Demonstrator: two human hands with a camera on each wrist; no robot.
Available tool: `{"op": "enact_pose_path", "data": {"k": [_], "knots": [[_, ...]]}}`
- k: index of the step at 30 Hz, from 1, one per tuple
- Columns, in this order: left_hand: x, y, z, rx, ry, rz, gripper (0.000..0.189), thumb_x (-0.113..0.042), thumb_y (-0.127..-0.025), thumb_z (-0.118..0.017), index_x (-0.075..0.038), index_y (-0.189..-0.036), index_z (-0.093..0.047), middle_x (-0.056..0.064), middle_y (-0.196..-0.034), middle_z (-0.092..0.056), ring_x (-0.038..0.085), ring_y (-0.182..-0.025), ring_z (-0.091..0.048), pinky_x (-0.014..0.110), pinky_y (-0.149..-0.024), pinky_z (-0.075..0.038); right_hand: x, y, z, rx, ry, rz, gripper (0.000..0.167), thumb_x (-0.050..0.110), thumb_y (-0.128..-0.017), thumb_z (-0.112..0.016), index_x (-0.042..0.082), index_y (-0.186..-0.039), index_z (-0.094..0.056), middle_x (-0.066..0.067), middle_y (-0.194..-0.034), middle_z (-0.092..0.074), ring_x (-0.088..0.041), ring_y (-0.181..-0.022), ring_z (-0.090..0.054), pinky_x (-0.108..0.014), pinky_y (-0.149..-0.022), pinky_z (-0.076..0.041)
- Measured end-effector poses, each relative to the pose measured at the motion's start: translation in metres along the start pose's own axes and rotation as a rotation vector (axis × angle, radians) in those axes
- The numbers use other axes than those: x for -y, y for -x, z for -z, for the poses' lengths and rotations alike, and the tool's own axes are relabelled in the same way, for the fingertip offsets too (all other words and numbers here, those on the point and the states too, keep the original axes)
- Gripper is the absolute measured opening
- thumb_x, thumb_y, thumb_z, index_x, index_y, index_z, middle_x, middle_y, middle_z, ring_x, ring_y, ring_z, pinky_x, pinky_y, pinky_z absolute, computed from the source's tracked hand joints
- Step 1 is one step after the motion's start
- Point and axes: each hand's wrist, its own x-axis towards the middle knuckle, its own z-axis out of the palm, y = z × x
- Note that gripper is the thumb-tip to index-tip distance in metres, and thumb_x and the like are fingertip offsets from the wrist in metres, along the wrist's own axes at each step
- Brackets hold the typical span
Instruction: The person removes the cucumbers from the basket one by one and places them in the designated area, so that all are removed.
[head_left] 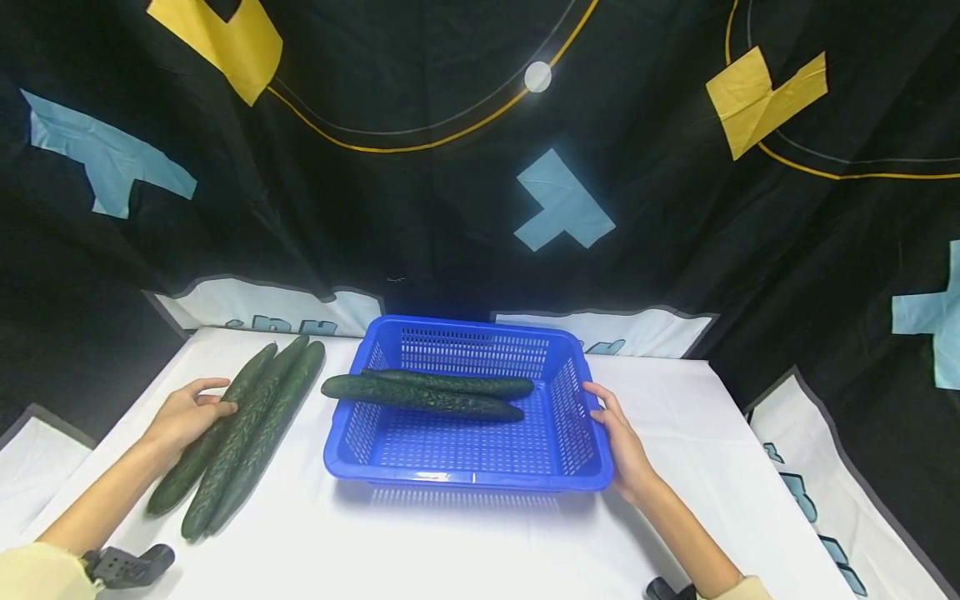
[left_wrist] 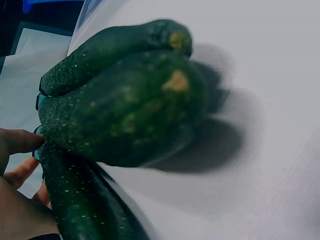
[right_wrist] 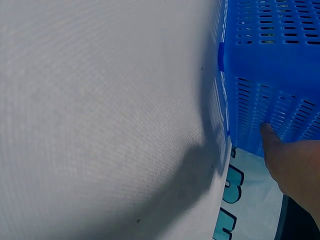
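Three long dark green cucumbers lie side by side on the left of the table. My left hand holds the leftmost cucumber; in the left wrist view its thumb crosses over the cucumber with fingers at the far side. Beside it lie the middle cucumber and the right cucumber. My right hand touches the right rim of a blue plastic basket, with a finger against its slotted outer wall in the right wrist view. Inside are a rear cucumber and a front cucumber resting across the left rim.
A white cloth covers the table. Behind it hangs a black curtain with yellow and light blue shapes. Dark wrist devices sit near both sleeves, the left device close to the cucumbers' near ends.
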Motion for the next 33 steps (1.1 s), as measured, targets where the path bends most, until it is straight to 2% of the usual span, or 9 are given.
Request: {"op": "enact_pose_path", "data": {"k": [4, 9, 11, 14, 17, 20, 23, 28, 33], "knots": [[-0.009, 0.000, 0.002, -0.051, -0.017, -0.039, 0.062, -0.014, -0.098, -0.053, 0.016, -0.145, -0.028, 0.046, -0.132, -0.036, 0.062, -0.115, -0.044, 0.067, -0.088, -0.044, 0.000, 0.000, 0.000, -0.001, -0.006, -0.006, 0.052, 0.015, -0.100, -0.031, 0.022, -0.151, -0.030, -0.021, -0.139, -0.034, -0.029, -0.100, -0.055, -0.040, -0.079, -0.051], [-0.024, -0.010, 0.004, -0.181, -0.077, -0.098, 0.055, -0.018, -0.099, -0.055, 0.008, -0.145, -0.038, 0.041, -0.134, -0.041, 0.059, -0.119, -0.044, 0.067, -0.088, -0.043, 0.000, 0.001, 0.000, 0.003, -0.013, -0.008, 0.051, 0.015, -0.100, -0.031, 0.021, -0.151, -0.029, -0.021, -0.138, -0.035, -0.029, -0.100, -0.056, -0.040, -0.079, -0.052], [-0.029, -0.017, 0.004, -0.207, -0.095, -0.150, 0.054, -0.025, -0.101, -0.056, 0.002, -0.146, -0.042, 0.038, -0.134, -0.045, 0.056, -0.120, -0.045, 0.065, -0.085, -0.046, 0.000, 0.001, -0.001, 0.005, -0.018, -0.007, 0.051, 0.015, -0.100, -0.031, 0.021, -0.151, -0.029, -0.021, -0.137, -0.035, -0.029, -0.100, -0.056, -0.040, -0.079, -0.052], [-0.048, -0.022, 0.001, -0.220, -0.098, -0.227, 0.052, -0.029, -0.101, -0.058, -0.003, -0.144, -0.046, 0.034, -0.135, -0.047, 0.053, -0.120, -0.046, 0.066, -0.082, -0.047, -0.001, 0.001, -0.001, 0.008, -0.023, -0.006, 0.051, 0.015, -0.100, -0.031, 0.021, -0.151, -0.029, -0.021, -0.137, -0.035, -0.030, -0.100, -0.056, -0.040, -0.079, -0.052], [-0.084, -0.017, -0.002, -0.161, -0.080, -0.289, 0.051, -0.022, -0.100, -0.058, 0.002, -0.143, -0.044, 0.037, -0.137, -0.045, 0.057, -0.123, -0.042, 0.071, -0.090, -0.042, -0.001, 0.001, -0.001, 0.011, -0.022, -0.006, 0.051, 0.015, -0.100, -0.031, 0.021, -0.151, -0.029, -0.021, -0.138, -0.034, -0.030, -0.101, -0.055, -0.040, -0.080, -0.051], [-0.122, -0.011, -0.007, -0.108, -0.097, -0.334, 0.050, -0.018, -0.100, -0.058, 0.004, -0.143, -0.042, 0.037, -0.139, -0.045, 0.058, -0.125, -0.042, 0.070, -0.093, -0.042, 0.000, 0.001, -0.001, 0.012, -0.018, -0.009, 0.051, 0.015, -0.101, -0.031, 0.021, -0.151, -0.029, -0.020, -0.139, -0.033, -0.030, -0.101, -0.055, -0.040, -0.080, -0.051], [-0.151, -0.012, -0.014, -0.072, -0.111, -0.373, 0.049, -0.016, -0.099, -0.059, 0.003, -0.142, -0.043, 0.033, -0.139, -0.047, 0.053, -0.125, -0.045, 0.066, -0.094, -0.044, 0.000, 0.001, -0.001, 0.011, -0.015, -0.010, 0.051, 0.016, -0.101, -0.031, 0.022, -0.151, -0.029, -0.021, -0.138, -0.034, -0.030, -0.101, -0.055, -0.041, -0.080, -0.051], [-0.187, -0.018, -0.032, -0.007, -0.116, -0.441, 0.045, -0.013, -0.098, -0.062, 0.001, -0.138, -0.047, 0.027, -0.135, -0.053, 0.045, -0.122, -0.051, 0.061, -0.097, -0.045, 0.001, 0.001, 0.000, 0.015, -0.008, -0.002, 0.051, 0.016, -0.101, -0.030, 0.021, -0.152, -0.028, -0.020, -0.138, -0.034, -0.031, -0.102, -0.054, -0.041, -0.081, -0.051], [-0.211, -0.026, -0.056, 0.089, -0.089, -0.516, 0.042, -0.012, -0.096, -0.064, 0.003, -0.133, -0.052, 0.026, -0.129, -0.057, 0.041, -0.118, -0.055, 0.058, -0.098, -0.045, 0.001, 0.002, 0.000, 0.026, 0.000, 0.002, 0.051, 0.016, -0.101, -0.030, 0.021, -0.152, -0.027, -0.020, -0.140, -0.032, -0.031, -0.104, -0.053, -0.041, -0.082, -0.050]]}}
